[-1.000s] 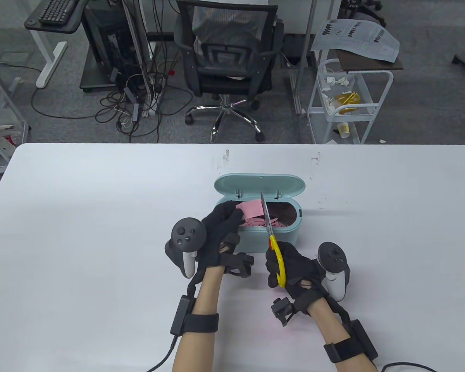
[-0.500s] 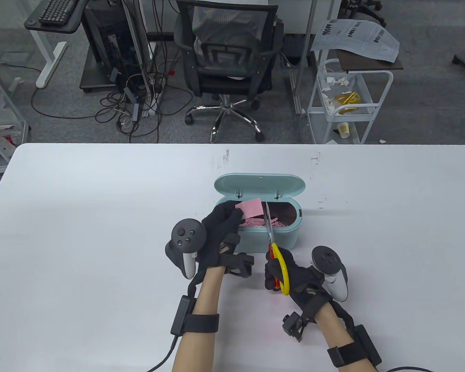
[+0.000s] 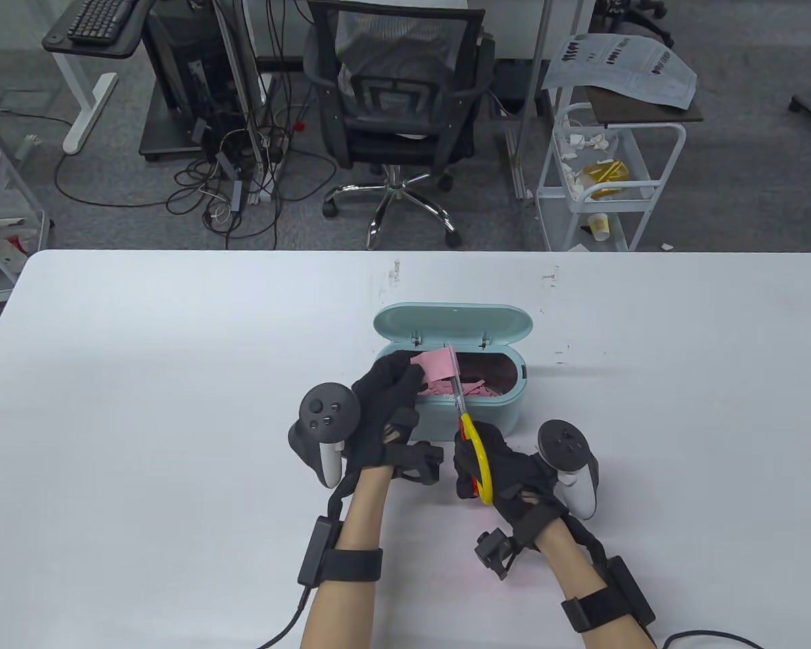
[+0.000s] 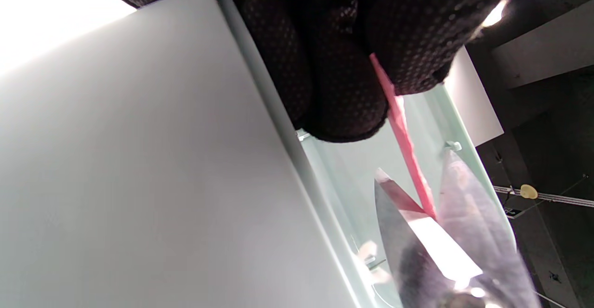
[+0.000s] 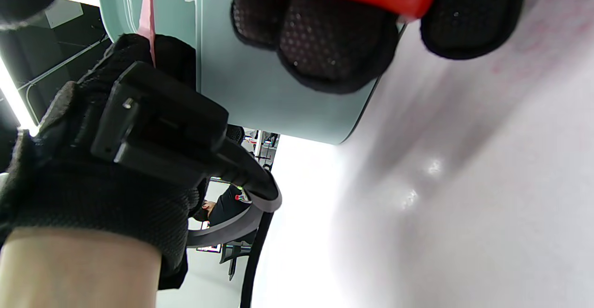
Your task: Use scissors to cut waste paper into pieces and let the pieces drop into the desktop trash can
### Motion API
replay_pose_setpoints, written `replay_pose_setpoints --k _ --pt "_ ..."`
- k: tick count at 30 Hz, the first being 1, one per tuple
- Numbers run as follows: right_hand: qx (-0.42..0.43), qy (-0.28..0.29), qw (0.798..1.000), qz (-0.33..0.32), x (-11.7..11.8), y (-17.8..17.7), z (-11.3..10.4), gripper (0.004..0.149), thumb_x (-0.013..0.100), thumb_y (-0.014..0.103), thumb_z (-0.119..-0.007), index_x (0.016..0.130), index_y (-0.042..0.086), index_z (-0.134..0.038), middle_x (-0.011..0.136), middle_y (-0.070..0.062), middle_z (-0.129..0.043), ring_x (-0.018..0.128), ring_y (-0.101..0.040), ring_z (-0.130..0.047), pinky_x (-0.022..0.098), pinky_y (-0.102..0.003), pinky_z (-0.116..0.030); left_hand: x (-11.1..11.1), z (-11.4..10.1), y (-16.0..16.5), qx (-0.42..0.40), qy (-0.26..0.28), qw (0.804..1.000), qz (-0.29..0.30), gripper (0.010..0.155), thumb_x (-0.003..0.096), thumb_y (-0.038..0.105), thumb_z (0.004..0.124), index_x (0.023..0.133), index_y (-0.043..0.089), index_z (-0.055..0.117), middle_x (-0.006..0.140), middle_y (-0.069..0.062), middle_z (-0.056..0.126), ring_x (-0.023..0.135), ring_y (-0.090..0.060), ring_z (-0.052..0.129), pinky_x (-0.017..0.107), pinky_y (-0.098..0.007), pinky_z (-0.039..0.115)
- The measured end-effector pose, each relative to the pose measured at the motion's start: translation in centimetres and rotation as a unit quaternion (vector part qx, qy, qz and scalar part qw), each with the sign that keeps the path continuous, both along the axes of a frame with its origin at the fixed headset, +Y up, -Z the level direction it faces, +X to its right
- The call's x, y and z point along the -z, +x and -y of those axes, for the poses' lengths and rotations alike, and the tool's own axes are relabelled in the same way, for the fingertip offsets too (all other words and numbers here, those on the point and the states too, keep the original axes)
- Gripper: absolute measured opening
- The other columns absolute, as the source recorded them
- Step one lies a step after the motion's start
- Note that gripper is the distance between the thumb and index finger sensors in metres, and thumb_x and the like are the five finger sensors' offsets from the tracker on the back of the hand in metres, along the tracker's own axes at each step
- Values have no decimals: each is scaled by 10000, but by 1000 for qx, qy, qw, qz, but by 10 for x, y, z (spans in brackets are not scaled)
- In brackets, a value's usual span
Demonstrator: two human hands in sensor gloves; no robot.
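The left hand [image 3: 386, 392] pinches pink paper [image 3: 438, 365] over the open mint desktop trash can [image 3: 476, 411]. The right hand [image 3: 497, 470] grips yellow-handled scissors [image 3: 465, 422]. Only the left wrist view shows the parted blades straddling the paper's edge.

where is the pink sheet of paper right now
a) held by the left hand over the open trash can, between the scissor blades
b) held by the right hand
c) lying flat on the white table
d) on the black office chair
a: the left hand pinches the pink sheet of paper above the open pale green trash can, and the left wrist view shows it between the blades of the yellow-handled scissors.
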State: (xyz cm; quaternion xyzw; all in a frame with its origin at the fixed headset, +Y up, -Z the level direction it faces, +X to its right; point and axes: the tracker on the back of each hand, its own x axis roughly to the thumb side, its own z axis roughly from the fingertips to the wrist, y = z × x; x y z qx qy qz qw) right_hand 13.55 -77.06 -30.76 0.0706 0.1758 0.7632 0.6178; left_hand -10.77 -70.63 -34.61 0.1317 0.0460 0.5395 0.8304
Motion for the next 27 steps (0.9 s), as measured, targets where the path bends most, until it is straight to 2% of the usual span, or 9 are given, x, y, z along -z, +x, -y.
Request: replay_pose_setpoints --k 14,21,27 --pt "15 1 1000 15 2 2 -1 825 389 696 -661 925 103 -459 655 47 -843 334 -148 -974 459 -565 -790 0 0 0 -3 -1 1000 3 366 457 436 885 786 280 919 603 81 1095 564 -145 1077 734 -634 561" --pt "22 7 999 27 2 3 0 771 385 644 -677 898 97 -496 605 74 -867 269 -111 -987 445 -532 -820 0 0 -1 -3 0 1000 4 369 457 434 883 790 279 920 607 80 1098 565 -149 1078 733 -636 560" --pt "35 15 997 61 2 6 -1 730 372 605 -724 864 95 -548 543 103 -899 197 -78 -999 423 -500 -854 0 0 -1 -5 1 1000 3 369 459 434 880 793 281 919 610 81 1098 567 -146 1079 735 -634 559"
